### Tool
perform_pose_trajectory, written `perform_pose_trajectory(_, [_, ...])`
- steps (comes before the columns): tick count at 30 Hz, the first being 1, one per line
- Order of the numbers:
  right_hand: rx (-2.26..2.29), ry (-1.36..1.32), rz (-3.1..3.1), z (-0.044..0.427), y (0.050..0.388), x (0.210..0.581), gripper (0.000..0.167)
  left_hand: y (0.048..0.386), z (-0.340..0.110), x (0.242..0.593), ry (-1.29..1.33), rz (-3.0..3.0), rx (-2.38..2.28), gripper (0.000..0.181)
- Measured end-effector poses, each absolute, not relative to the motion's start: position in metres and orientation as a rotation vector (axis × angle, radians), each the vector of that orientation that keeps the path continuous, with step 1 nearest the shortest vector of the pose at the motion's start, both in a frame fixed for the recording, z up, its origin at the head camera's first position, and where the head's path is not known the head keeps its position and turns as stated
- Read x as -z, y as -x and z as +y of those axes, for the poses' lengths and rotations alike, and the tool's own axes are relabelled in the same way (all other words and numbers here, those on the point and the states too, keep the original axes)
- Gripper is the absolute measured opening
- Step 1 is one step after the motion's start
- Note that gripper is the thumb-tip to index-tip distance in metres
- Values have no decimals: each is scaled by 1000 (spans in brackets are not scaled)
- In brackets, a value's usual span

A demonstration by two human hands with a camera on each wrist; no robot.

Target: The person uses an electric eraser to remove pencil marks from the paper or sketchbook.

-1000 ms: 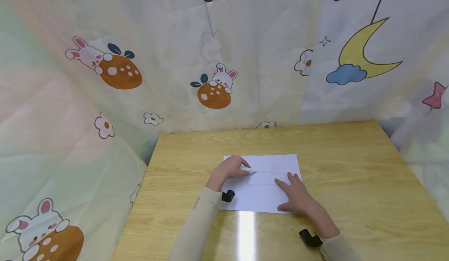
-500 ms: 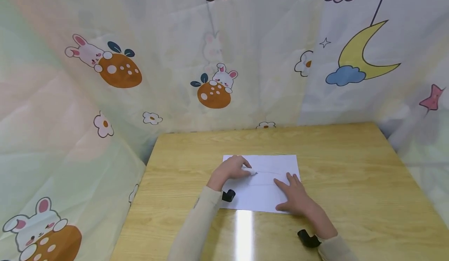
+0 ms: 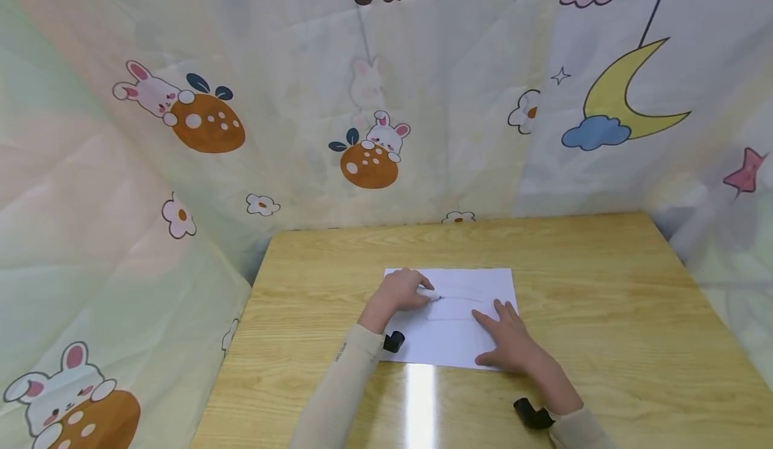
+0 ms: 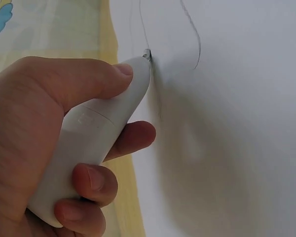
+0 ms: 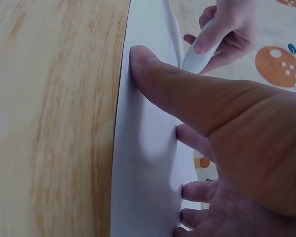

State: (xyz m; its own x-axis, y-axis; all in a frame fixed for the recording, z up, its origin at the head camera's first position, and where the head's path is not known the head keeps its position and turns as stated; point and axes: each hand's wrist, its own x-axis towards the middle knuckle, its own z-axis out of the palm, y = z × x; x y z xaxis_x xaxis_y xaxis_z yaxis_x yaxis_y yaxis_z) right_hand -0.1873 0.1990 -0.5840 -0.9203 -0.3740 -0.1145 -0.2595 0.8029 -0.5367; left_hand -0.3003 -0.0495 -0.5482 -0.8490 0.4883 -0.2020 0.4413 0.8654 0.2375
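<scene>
Just a couple of thin lines done on the paper mid-frame, can't tell what's left, left hand gripping the white tool, right hand splayed on the paper.

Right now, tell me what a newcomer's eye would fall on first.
Probably the yellow moon printed on the pastel backdrop, at the head view's upper right. Next, likely the white sheet on the wooden table below: the left hand grips a white pen-shaped tool at it, and the right hand rests spread near its right edge.
</scene>
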Motion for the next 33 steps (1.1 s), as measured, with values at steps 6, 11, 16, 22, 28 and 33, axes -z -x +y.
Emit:
perform_pose_trajectory(6, [764,495,2790,199,192,584,85,301,-44,541,-732,2798,-224,22])
perform_pose_trajectory(11, [753,494,2785,199,191,582,84,298,-41,545,-746,2826,-179,22])
perform_pose_trajectory(16, [753,502,2784,198,188,582,84,293,-39,549,-812,2846,-126,24])
perform_pose_trajectory(22, [771,500,2786,196,189,584,84,290,-39,545,-782,2888,-52,22])
perform_pose_trajectory(28, [758,501,2794,198,191,583,85,286,-40,549,-834,2904,-70,23])
perform_pose_trajectory(33, [748,513,2788,198,195,578,87,285,-45,549,-774,2921,-68,23])
